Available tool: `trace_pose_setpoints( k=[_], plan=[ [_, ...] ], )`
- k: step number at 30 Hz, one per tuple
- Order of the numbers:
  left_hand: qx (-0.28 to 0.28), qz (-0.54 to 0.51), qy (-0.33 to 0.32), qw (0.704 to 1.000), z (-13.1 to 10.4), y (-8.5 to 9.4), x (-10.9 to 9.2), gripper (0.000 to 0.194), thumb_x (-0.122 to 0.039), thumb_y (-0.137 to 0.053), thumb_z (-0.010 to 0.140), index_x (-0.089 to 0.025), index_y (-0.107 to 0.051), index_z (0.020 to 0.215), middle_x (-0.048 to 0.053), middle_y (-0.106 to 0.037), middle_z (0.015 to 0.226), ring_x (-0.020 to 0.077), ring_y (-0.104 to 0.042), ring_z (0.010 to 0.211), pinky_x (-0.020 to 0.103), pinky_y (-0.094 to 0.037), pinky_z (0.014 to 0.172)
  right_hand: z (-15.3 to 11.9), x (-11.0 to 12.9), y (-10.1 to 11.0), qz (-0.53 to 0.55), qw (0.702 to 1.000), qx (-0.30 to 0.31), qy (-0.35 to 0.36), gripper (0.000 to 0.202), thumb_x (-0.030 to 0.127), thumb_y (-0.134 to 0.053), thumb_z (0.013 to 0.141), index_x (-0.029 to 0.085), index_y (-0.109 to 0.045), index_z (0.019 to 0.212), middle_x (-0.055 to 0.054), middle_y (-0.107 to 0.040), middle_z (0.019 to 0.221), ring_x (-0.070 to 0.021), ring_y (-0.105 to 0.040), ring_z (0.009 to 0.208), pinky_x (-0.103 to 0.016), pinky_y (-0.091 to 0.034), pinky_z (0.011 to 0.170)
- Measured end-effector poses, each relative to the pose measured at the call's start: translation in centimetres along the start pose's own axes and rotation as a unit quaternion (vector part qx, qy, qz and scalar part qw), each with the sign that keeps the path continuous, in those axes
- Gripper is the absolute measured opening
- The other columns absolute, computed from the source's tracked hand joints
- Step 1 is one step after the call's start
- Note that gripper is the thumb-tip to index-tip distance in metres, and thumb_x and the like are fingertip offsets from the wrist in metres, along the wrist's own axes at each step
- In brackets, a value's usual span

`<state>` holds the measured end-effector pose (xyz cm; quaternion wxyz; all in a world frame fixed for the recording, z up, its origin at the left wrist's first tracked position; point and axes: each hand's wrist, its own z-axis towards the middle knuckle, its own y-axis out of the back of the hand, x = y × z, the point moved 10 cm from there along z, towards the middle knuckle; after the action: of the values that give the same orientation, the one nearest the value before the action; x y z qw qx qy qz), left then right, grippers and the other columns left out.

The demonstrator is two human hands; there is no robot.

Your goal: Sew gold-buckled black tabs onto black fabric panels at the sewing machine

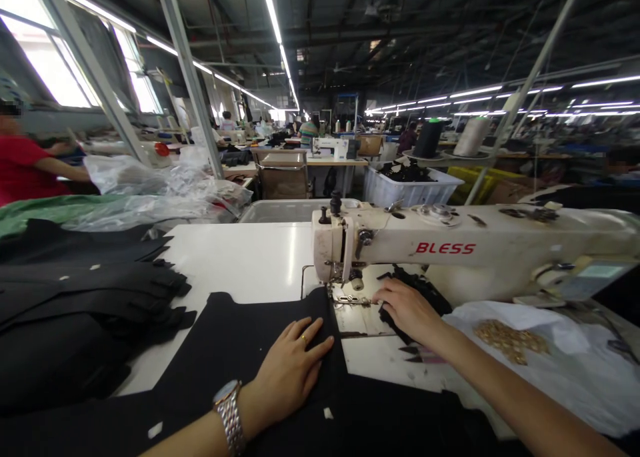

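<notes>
Black fabric (235, 337) end-forward, long axis unclear

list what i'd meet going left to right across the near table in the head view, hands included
Pile of black fabric → wristwatch → left hand → right hand → gold-coloured pieces

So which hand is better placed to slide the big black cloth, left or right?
Probably the left hand: it's spread out on the black cloth. The right hand is past the cloth's edge, by the sewing machine.
</notes>
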<state>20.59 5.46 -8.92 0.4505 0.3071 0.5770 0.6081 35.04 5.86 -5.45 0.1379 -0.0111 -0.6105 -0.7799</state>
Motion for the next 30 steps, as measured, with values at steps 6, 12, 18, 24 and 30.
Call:
trace_pose_setpoints(
  k=[6,12,18,24,30],
  plan=[
    [-0.002,-0.003,-0.026,1.000,3.1,0.1,-2.5,0.013,-0.015,-0.041,0.076,-0.017,-0.053,0.077,0.006,-0.054,0.086,0.0200,-0.046,0.078,0.034,-0.043,0.067,0.7,-3.7,-1.8,-0.015,0.996,0.079,-0.033,0.022,0.000,-0.049,0.063,0.016,-0.064,0.064,-0.004,-0.055,0.069,-0.0177,-0.052,0.071,-0.025,-0.037,0.061],
    [-0.069,-0.106,-0.003,0.992,3.3,0.5,-1.4,0.017,-0.015,-0.039,0.079,-0.016,-0.055,0.074,0.005,-0.053,0.079,0.0175,-0.047,0.074,0.030,-0.043,0.067,0.6,-3.8,-0.5,0.061,0.992,0.068,-0.084,0.020,-0.001,-0.049,0.060,0.016,-0.059,0.059,-0.002,-0.056,0.065,-0.0157,-0.052,0.066,-0.025,-0.037,0.063],
    [-0.081,-0.546,0.073,0.831,3.6,-0.7,1.8,0.029,-0.027,-0.052,0.076,-0.013,-0.055,0.102,0.009,-0.059,0.095,0.0176,-0.056,0.085,0.031,-0.045,0.078,-0.6,-1.2,-1.0,0.255,0.956,0.036,-0.140,0.022,0.027,-0.042,0.078,0.012,-0.058,0.078,-0.004,-0.061,0.064,-0.0137,-0.057,0.055,-0.023,-0.042,0.049],
    [0.052,-0.764,0.128,0.630,3.8,-4.1,0.5,0.044,-0.038,-0.067,0.064,-0.005,-0.061,0.092,0.009,-0.065,0.070,0.0149,-0.062,0.061,0.024,-0.048,0.059,-1.3,2.8,-3.8,0.385,0.907,0.031,-0.167,0.034,0.042,-0.045,0.076,0.012,-0.061,0.073,-0.002,-0.060,0.057,-0.0102,-0.051,0.046,-0.018,-0.035,0.038],
    [0.043,-0.773,0.151,0.615,3.7,-4.5,0.8,0.039,-0.037,-0.070,0.059,-0.005,-0.060,0.078,0.007,-0.064,0.061,0.0121,-0.061,0.051,0.019,-0.045,0.048,-8.3,-5.2,1.1,0.326,0.897,0.004,-0.297,0.034,0.049,-0.045,0.074,0.017,-0.057,0.069,-0.002,-0.059,0.059,-0.0117,-0.051,0.047,-0.021,-0.036,0.040]
  ],
)
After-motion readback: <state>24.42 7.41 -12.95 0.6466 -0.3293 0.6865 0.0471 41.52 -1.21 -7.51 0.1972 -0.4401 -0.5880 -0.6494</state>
